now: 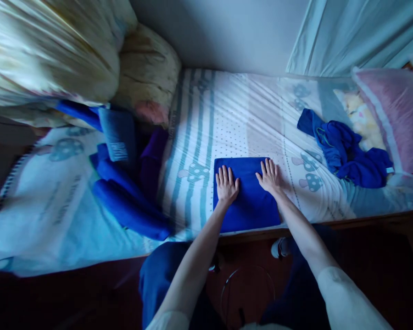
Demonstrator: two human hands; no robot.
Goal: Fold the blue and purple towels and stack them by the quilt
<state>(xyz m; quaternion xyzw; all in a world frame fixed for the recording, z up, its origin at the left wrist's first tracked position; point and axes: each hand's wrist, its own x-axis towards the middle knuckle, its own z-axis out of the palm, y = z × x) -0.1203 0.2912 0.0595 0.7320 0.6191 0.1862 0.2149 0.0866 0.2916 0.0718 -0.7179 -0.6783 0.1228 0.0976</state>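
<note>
A blue cloth (249,197), folded into a flat rectangle, lies at the near edge of the bed. My left hand (227,184) rests flat on its left part, fingers spread. Over its upper right side lies my right hand (269,176), also flat with the fingers apart. Neither hand grasps anything. To the right, a crumpled blue garment (347,146) is heaped on the sheet. Several rolled or folded blue pieces (131,206) are piled on the left, with a dark blue-grey folded item (119,135) bearing pale lettering among them.
The bed sheet (234,105) has stripes, dots and mushroom prints. A pink pillow (399,114) sits at the right, and a patterned pillow (147,68) with large pale bedding (51,50) at the left. Behind are a wall (227,36) and a light curtain (358,36).
</note>
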